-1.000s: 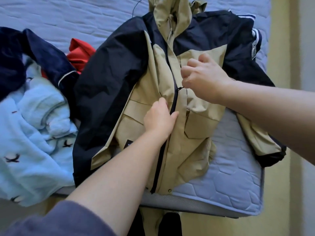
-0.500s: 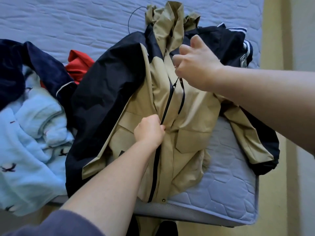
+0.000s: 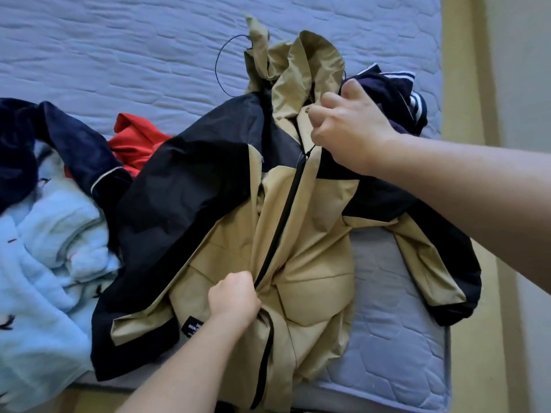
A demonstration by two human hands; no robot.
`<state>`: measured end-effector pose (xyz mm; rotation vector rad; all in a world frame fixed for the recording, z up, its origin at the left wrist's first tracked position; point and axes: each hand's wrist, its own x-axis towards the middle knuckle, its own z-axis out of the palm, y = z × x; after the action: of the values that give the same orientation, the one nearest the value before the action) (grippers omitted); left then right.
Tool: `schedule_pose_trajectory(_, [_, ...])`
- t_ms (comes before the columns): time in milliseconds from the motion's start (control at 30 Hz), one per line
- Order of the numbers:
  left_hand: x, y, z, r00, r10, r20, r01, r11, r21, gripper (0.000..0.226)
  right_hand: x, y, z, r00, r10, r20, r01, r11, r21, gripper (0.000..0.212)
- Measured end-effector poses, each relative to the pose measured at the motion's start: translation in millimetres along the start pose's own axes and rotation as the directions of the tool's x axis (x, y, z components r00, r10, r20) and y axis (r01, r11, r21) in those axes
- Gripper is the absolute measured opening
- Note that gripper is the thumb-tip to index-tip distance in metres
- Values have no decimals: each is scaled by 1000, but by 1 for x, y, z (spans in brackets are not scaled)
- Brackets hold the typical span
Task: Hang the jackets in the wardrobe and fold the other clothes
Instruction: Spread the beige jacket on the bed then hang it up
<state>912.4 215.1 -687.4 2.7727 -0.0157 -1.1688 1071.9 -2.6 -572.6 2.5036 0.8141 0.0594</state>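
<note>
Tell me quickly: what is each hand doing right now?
Left hand: closed, gripping the jacket front beside the lower zipper.
Right hand: closed, pinching the zipper pull near the collar.

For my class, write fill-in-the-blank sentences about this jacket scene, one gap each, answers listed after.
The right hand pinches the pull at the ____ of the jacket's closed zipper.
The left hand grips the jacket's front, nearer its ____ than its collar.
The fleece left of the jacket is light ____.
A ____ garment shows between them.
Missing words: top; hem; blue; red.
</note>
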Motion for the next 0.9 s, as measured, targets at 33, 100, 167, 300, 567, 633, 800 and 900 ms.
schedule_pose_trajectory(33, [1,2,-4,1000,-6,-2,6,1000,-7,5,-2,-2,3,1000,0,-12,0,999,51,20])
schedule_pose_trajectory(100, [5,10,-15,1000,0,-11,-1,998,-56,17,-6,-4,6,1000,16,-12,-14,989,149,18])
schedule_pose_trajectory(167, [12,22,-33,995,41,-89,-55,985,-162,34,-10,-5,9,998,70,4,-68,955,287,12])
schedule_pose_trajectory(300, [34,64,-84,946,68,-318,-211,873,-441,67,-17,-12,11,954,235,189,-298,639,709,17])
schedule_pose_trajectory(567, [39,78,-124,936,203,-287,-342,716,-608,30,-24,-15,-5,713,537,450,-530,-8,848,18])
schedule_pose_trajectory(633, [22,71,-121,917,280,-282,-397,684,-611,29,-17,-16,-7,560,500,660,-602,-302,739,29])
schedule_pose_trajectory(800, [-17,54,-120,872,420,-249,-484,676,-555,31,1,-23,-17,354,288,890,-798,-402,448,48])
schedule_pose_trajectory(900, [-38,40,-128,866,462,-191,-492,719,-491,34,-14,-26,-38,335,302,892,-742,-499,447,29])
